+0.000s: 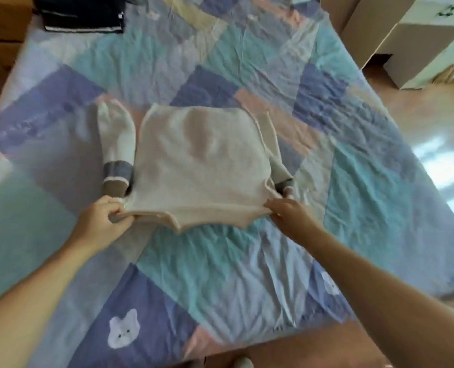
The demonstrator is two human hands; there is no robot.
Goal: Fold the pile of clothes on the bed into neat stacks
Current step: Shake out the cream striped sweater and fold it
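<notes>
A cream sweater (202, 166) lies flat in the middle of the bed, hem toward me. Its left sleeve (117, 144), with a blue-grey and brown cuff, lies alongside the body; the right sleeve (276, 155) is mostly tucked behind, only its cuff showing. My left hand (103, 221) grips the near left corner of the hem. My right hand (289, 212) pinches the near right corner. A folded stack of dark clothes (83, 14) sits at the far left corner of the bed.
The bed carries a patchwork quilt (220, 274) in blue, teal and pink with bunny faces. Cream cabinets (419, 41) stand on the wooden floor (432, 123) at the far right. A wooden piece of furniture (2, 30) stands at the far left.
</notes>
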